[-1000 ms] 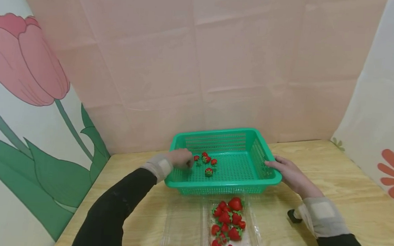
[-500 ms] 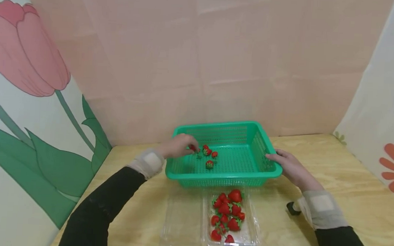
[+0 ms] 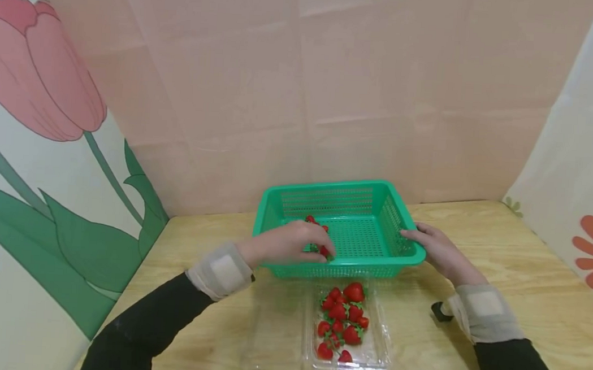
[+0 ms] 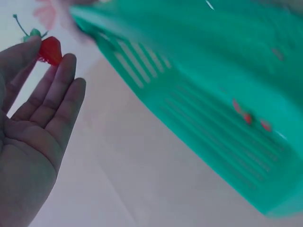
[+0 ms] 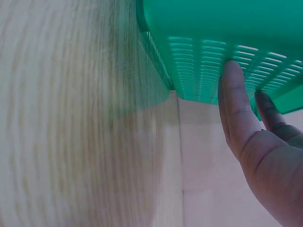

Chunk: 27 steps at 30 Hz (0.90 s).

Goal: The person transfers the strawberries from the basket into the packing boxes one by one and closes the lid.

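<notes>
My left hand (image 3: 293, 242) reaches over the front left part of a green plastic basket (image 3: 357, 237). Between its thumb and fingertips it pinches a red strawberry (image 4: 51, 51) with a green stem, seen clearly in the left wrist view. Several small strawberries (image 3: 311, 219) lie in the basket, partly hidden behind that hand. On the basket's right side my right hand (image 3: 437, 255) holds the rim, thumb over the top and fingers against the slotted outer wall. In front of the basket stands a clear plastic box (image 3: 379, 351) with several strawberries (image 3: 352, 334) in it.
The box's clear lid (image 3: 274, 339) lies folded out to the left on the wooden table (image 3: 477, 235). A pink cloth backdrop (image 3: 302, 95) rises right behind the basket. Flower-printed panels (image 3: 71, 194) stand at both sides.
My left hand has lifted a strawberry from the left of the basket and moved right and toward me, to the front rim. My right hand stays on the rim.
</notes>
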### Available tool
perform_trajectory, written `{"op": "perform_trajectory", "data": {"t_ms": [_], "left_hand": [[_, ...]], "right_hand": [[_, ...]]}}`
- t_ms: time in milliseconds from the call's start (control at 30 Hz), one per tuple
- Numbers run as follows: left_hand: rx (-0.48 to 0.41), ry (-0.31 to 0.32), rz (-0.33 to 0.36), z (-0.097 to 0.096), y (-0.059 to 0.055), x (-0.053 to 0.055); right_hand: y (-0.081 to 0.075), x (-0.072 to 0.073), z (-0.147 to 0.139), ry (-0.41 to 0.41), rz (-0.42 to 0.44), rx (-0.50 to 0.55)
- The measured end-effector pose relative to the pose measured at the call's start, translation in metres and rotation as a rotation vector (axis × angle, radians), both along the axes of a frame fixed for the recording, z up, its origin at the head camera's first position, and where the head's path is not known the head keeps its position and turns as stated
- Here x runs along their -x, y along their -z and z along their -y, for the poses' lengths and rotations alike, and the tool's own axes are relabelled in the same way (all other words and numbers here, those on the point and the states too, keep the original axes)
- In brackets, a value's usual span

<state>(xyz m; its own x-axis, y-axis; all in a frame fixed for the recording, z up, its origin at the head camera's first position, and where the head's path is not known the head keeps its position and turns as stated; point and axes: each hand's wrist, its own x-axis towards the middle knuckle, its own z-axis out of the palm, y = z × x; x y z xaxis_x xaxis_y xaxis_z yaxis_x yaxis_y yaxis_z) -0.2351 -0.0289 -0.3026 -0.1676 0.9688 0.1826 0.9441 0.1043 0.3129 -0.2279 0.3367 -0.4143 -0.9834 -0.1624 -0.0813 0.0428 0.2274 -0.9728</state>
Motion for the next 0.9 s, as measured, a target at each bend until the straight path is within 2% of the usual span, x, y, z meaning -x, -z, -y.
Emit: {"op": "perform_trajectory", "data": {"t_ms": [167, 300, 400, 600, 733, 900], "left_hand": [[0.059, 0.102, 0.037, -0.014, 0.008, -0.029], [0.153, 0.132, 0.03, -0.024, 0.015, -0.046], [0.215, 0.154, 0.022, -0.033, 0.023, -0.053], [0.35, 0.201, -0.04, -0.05, 0.044, -0.063], [0.422, 0.231, -0.13, -0.06, 0.055, -0.072], [0.459, 0.27, -0.224, -0.066, 0.065, -0.077]], "right_hand": [[0.0, -0.001, 0.001, -0.005, 0.007, -0.007], [0.0, 0.0, 0.001, 0.0, 0.005, -0.003], [0.0, 0.001, 0.001, 0.009, 0.004, 0.002], [0.0, 0.001, 0.001, 0.009, 0.002, -0.004], [0.0, 0.0, 0.001, 0.003, -0.005, -0.001], [-0.001, -0.001, 0.002, 0.005, -0.01, 0.004]]}}
